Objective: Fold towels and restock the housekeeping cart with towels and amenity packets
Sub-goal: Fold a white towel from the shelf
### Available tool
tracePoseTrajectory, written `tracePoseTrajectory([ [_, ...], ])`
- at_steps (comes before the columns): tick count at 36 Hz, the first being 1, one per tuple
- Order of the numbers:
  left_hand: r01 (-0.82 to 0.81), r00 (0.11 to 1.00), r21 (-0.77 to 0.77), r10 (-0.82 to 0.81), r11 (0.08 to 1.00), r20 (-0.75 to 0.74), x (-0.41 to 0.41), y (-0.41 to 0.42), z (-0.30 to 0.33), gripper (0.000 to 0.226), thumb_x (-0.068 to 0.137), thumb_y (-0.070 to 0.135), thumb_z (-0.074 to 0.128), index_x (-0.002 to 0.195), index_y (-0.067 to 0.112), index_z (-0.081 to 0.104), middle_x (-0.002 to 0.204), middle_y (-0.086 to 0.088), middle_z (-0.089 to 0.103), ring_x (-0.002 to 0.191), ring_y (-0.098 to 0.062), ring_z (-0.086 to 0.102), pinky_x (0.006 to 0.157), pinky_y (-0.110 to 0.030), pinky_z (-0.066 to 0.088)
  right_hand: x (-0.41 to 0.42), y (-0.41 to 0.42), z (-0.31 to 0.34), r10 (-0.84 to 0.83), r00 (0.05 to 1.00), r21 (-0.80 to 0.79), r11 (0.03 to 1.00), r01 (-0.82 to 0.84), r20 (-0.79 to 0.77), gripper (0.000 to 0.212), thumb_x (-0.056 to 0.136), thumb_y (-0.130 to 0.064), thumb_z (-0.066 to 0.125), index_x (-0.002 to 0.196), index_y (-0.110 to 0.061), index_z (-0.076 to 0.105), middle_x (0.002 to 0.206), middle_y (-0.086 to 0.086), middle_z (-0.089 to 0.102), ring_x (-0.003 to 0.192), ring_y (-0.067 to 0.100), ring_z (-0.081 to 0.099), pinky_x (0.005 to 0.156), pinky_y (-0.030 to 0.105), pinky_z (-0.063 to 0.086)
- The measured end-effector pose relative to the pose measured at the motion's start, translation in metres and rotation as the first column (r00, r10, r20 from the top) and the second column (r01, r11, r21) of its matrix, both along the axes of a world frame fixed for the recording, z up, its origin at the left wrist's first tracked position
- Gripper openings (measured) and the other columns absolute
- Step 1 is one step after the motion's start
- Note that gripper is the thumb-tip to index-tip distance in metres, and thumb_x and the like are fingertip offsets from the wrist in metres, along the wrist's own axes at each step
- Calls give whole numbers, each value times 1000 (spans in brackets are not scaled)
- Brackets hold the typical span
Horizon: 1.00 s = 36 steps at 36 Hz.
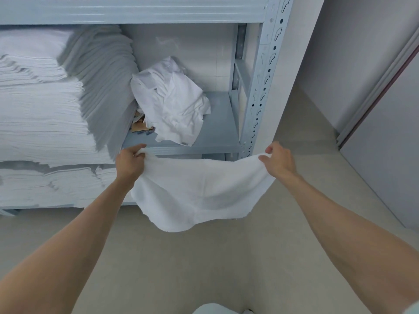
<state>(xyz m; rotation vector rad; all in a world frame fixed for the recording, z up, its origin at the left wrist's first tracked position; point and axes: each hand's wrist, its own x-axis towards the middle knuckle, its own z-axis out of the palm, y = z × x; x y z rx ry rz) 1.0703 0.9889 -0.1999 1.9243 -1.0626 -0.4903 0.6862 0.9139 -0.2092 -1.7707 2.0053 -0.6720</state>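
Observation:
A white towel hangs spread in the air in front of a grey metal shelf unit. My left hand pinches its upper left corner, just below the shelf's front edge. My right hand pinches its upper right corner, close to the shelf's perforated upright. The towel sags between the two hands and its lower edge hangs loose above the floor.
Tall stacks of folded white towels fill the left of the grey shelf. A crumpled white cloth lies on that shelf beside some cardboard scraps. The shelf's upright post stands right. Beige floor lies below.

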Motion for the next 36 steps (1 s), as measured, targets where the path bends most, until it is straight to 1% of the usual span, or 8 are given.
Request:
tracePoseTrajectory([
  [4,-13,1000,-13,13,1000,9,8,-3,-1,36,101,8,49,130,20,67,103,0,56,67,-16,49,61,-26,44,-8,-3,-1,-23,996,16,1000,21,89,28,91,-24,70,107,-12,50,99,4,50,87,24,51,68,32,38],
  [7,-8,1000,-1,8,1000,-12,13,-5,-4,35,102,11,50,130,23,66,109,3,54,67,-9,48,53,-14,42,-10,-6,0,-35,991,23,999,33,131,28,89,-24,72,108,-10,55,106,5,52,90,21,50,69,30,36],
  [11,-30,983,9,31,1000,-181,16,-9,-5,31,101,10,53,126,20,69,118,1,56,98,-20,53,78,-22,43,-12,-10,4,-64,985,19,998,61,160,27,87,-23,74,106,-8,60,112,7,57,91,20,50,72,28,38],
  [17,-69,944,19,71,997,-321,26,-8,-6,24,98,7,58,117,13,72,116,-9,63,106,-27,57,100,-40,50,-19,-13,10,-91,987,45,995,86,130,35,87,-23,76,113,-3,64,120,13,63,99,26,58,78,29,43],
  [23,-66,946,20,69,998,-317,35,-6,-10,23,100,3,54,110,10,74,108,-9,61,94,-24,49,82,-33,41,-28,-13,11,-154,985,80,986,148,75,28,92,-17,68,117,-5,67,126,13,64,115,31,60,88,33,46],
  [29,3,967,54,11,999,-256,31,0,2,18,98,7,60,100,16,74,106,-7,65,96,-23,52,82,-32,41,-33,-14,5,-197,979,63,979,193,61,19,95,-11,61,108,-5,72,119,17,68,113,37,61,87,33,47],
  [33,31,960,111,1,993,-279,29,-1,12,21,91,15,73,109,4,75,107,-8,68,102,-23,58,88,-32,44,-36,-18,5,-198,979,49,980,195,57,16,93,-10,63,102,-2,74,113,20,70,110,39,61,84,36,47],
  [36,65,953,131,-23,989,-301,29,0,18,20,84,17,81,97,3,76,98,-8,71,95,-23,63,86,-33,51,-37,-20,7,-187,981,57,981,185,42,16,92,-9,66,101,-1,75,111,22,70,109,40,60,80,33,43],
])
